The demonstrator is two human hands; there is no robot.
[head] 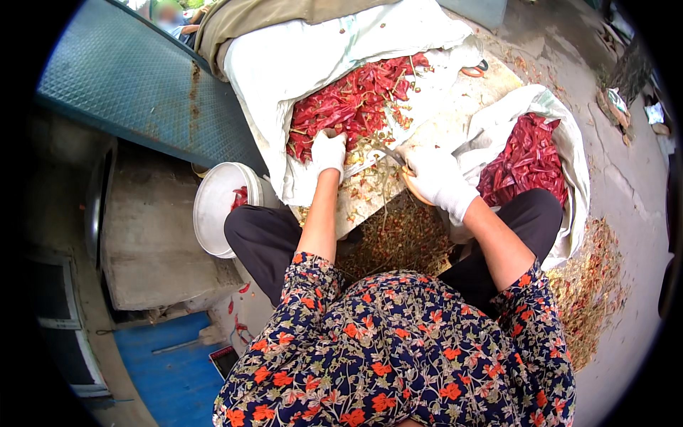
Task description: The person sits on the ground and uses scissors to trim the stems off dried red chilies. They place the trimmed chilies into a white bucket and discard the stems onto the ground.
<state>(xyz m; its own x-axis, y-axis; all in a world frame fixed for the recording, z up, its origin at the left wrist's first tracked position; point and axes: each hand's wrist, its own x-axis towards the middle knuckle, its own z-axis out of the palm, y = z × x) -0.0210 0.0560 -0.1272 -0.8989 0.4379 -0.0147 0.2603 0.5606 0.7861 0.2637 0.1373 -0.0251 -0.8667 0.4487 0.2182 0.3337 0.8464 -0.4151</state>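
White gloves cover both my hands. My left hand [327, 151] is at the near edge of a pile of dried red chili peppers [355, 101], fingers curled down among them; whether it grips one is hidden. In my right hand [435, 173] is a pair of scissors [410, 184] with orange handles, its blades pointing up and left towards the pile. Pale stems and bits lie between the hands on a board [368, 200]. The chilies spill from a white woven sack [299, 58] lying on that board.
Right of the board stands an open white sack [579, 160] of chilies [525, 157]. A white bucket [213, 213] with a few red pieces is by my left knee. Stem litter [405, 240] lies below. A blue metal panel [144, 91] rises at left; a person [179, 21] sits beyond.
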